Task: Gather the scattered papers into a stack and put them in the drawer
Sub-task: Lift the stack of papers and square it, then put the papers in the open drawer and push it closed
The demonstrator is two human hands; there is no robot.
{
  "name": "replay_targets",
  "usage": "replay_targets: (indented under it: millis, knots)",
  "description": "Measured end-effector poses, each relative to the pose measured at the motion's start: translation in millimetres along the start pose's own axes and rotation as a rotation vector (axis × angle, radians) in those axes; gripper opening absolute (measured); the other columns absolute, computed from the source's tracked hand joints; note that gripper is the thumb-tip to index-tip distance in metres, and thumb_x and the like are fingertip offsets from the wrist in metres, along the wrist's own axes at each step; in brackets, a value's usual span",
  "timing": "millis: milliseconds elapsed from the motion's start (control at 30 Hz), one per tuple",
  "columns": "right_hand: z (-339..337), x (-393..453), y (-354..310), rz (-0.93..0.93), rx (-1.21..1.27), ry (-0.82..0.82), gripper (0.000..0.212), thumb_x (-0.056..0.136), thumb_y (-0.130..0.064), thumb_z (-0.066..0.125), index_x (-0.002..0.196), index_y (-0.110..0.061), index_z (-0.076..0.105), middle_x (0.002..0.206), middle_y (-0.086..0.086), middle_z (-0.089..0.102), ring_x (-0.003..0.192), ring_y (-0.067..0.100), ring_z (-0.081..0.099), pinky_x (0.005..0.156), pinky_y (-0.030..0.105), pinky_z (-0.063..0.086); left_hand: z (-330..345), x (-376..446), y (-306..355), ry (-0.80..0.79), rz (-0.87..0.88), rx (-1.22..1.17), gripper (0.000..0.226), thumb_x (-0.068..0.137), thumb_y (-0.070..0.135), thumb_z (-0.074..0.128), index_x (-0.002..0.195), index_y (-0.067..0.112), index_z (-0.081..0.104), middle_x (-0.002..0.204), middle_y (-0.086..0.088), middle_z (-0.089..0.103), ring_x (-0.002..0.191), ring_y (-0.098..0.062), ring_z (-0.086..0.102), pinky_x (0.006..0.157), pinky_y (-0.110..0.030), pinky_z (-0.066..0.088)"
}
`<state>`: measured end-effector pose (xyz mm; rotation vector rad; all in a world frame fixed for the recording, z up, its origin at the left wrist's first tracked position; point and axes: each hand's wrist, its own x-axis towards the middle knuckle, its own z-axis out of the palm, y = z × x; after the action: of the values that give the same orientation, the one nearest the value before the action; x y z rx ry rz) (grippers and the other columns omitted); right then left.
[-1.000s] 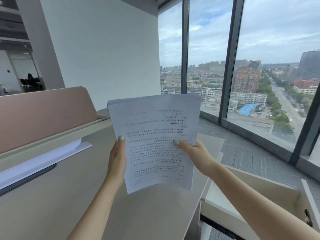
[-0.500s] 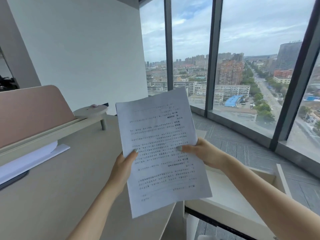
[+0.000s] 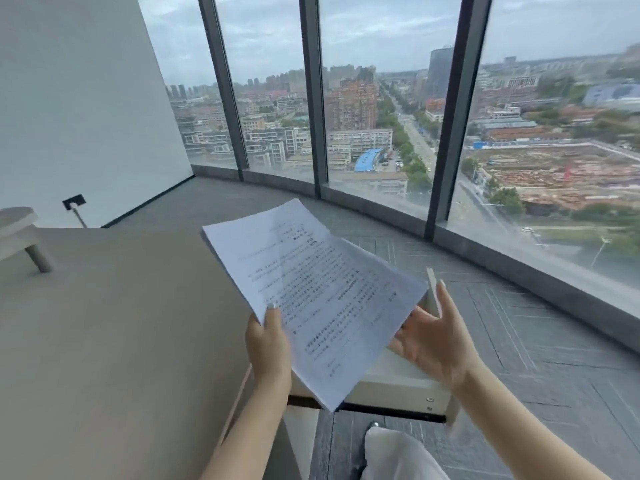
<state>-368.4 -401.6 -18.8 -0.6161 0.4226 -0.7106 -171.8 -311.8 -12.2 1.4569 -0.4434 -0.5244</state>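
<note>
so the left hand (image 3: 268,344) is pinching the stack (image 3: 313,299) at its near-left edge, thumb on top of the printed page, fingers hidden underneath. one stack, can't count the sheets, but a few page edges show along the far-left side. the right hand (image 3: 434,341) is spread wide, palm up, fingers splayed, right at the stack's right-hand edge; whether it actually touches the paper under there i can't tell. it isn't gripping anything

the stack is up in the air, tilted, its near corner hanging past the desk (image 3: 114,323) edge and over the drawer (image 3: 398,389), which sits pulled out below and between both hands. one drawer, two small screws on its front face

left of the left hand the desk top is bare and wide. beyond the right hand it's all grey floor (image 3: 519,341) out to the windows (image 3: 381,98), plenty of room
</note>
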Motion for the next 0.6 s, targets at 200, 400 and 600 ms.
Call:
replay_targets:
  millis: [200, 400, 600]
  knots:
    - [-20, 14, 38, -0.202, -0.483, 0.445, 0.032, 0.085, -0.019, 0.049, 0.115, -0.024, 0.053, 0.109, 0.006, 0.067, 0.098, 0.027, 0.064, 0.067, 0.036, 0.053, 43, -33, -33, 0.032, -0.03, -0.034, 0.028, 0.095, 0.026, 0.039, 0.114, 0.016, 0.055, 0.1, 0.003, 0.062, 0.085, -0.009, 0.058, 0.069, -0.028, 0.045]
    - [-50, 19, 33, -0.232, -0.599, 0.717, 0.012, 0.09, -0.008, 0.049, 0.086, -0.017, 0.058, 0.088, 0.005, 0.064, 0.077, 0.02, 0.06, 0.065, 0.034, 0.048, 55, -40, -67, -0.155, -0.078, -0.069, 0.032, 0.097, 0.027, 0.036, 0.127, 0.026, 0.048, 0.116, 0.011, 0.058, 0.108, -0.01, 0.055, 0.092, -0.028, 0.043]
    - [-90, 52, -4, -0.124, -0.609, 0.823, 0.017, 0.091, -0.006, 0.049, 0.106, -0.003, 0.057, 0.091, 0.012, 0.063, 0.075, 0.026, 0.061, 0.069, 0.04, 0.055, 38, -24, -125, -0.524, 0.19, 0.681, 0.089, 0.07, 0.081, 0.0, 0.117, 0.027, 0.052, 0.128, 0.006, 0.053, 0.125, -0.017, 0.045, 0.106, -0.036, 0.031]
